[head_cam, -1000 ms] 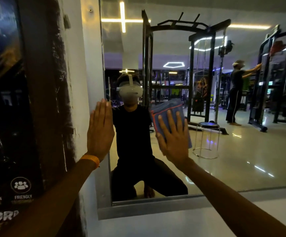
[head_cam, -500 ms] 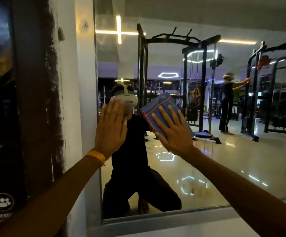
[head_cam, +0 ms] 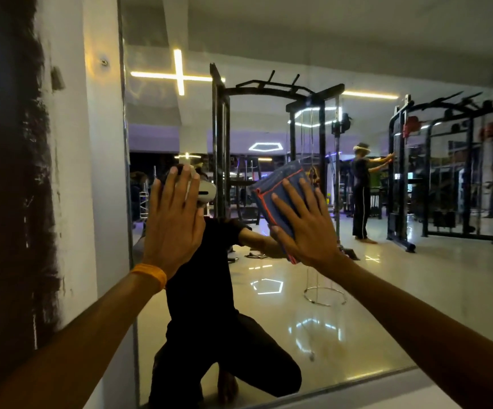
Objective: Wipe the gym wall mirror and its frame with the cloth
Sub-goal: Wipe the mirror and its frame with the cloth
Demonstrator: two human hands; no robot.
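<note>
The wall mirror fills the middle and right of the head view, with a pale frame strip down its left side and along the bottom. My right hand presses a folded blue cloth with red edging flat against the glass, fingers straight and spread. My left hand, with an orange band at the wrist, rests flat on the glass near the left frame, fingers straight. My own crouching reflection shows between the two arms.
A dark, scuffed poster panel covers the wall left of the frame. The glass reflects gym racks, a wire stool, ceiling lights and another person standing at a machine. A screw sits high on the frame strip.
Both hands have slid upward on the glass. The right hand carried the cloth up and slightly right; the left hand moved from the frame edge onto the mirror.
</note>
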